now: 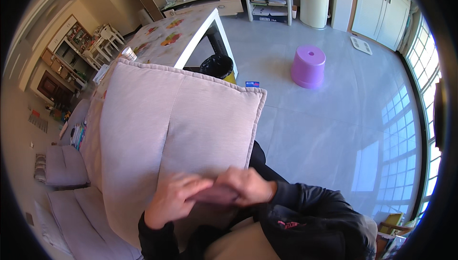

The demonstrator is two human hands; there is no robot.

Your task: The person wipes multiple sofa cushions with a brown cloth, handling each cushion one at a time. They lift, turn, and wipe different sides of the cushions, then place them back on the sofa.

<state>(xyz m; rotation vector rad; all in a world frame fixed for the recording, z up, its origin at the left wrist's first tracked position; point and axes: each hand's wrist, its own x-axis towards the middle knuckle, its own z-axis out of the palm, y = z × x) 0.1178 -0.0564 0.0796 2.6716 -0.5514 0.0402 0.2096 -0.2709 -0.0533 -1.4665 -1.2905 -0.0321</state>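
Note:
A large light pinkish-grey cushion (211, 116) with a piped edge lies across my front, over my lap. Above its near part, my left hand (179, 195) and my right hand (247, 186) are close together. Between them they hold a small dark reddish-brown item (216, 194), blurred, perhaps of cloth or leather; I cannot tell what it is. The fingers of both hands are bent around its ends. Black sleeves cover both forearms, and a dark trouser leg shows beyond the cushion's right edge.
Beyond the cushion stand a table with a flowered cover (157, 41) and a bin with a black liner (216, 65). A purple plastic stool (308, 67) is on the grey tiled floor. More sofa cushions (66, 165) lie at the left; tall windows line the right.

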